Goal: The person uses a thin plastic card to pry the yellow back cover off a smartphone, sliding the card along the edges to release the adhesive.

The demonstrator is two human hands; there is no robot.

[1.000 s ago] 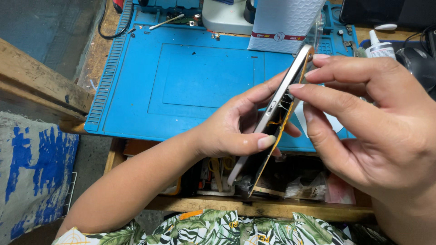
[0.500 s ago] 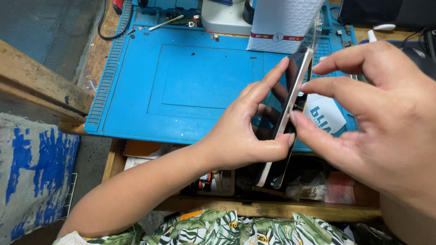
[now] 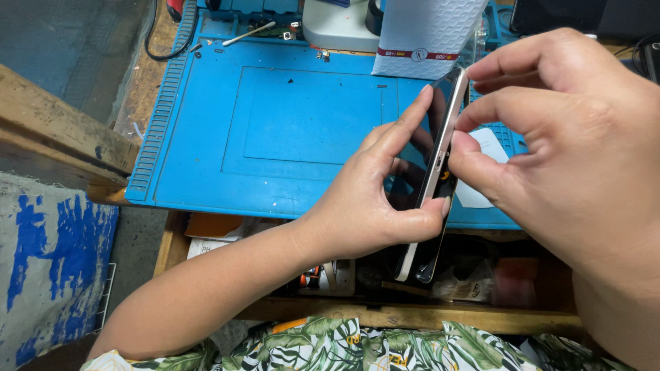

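Your left hand (image 3: 364,206) pinches the slim silver-edged smartphone (image 3: 434,180) edge-on (over the blue silicone mat (image 3: 275,130)), right hand (image 3: 550,137) fingertips gripping its rim.

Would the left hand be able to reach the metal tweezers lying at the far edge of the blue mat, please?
Probably not freely: the left hand is gripping the phone together with the right hand. The bare blue mat leaves the path to the tweezers open.
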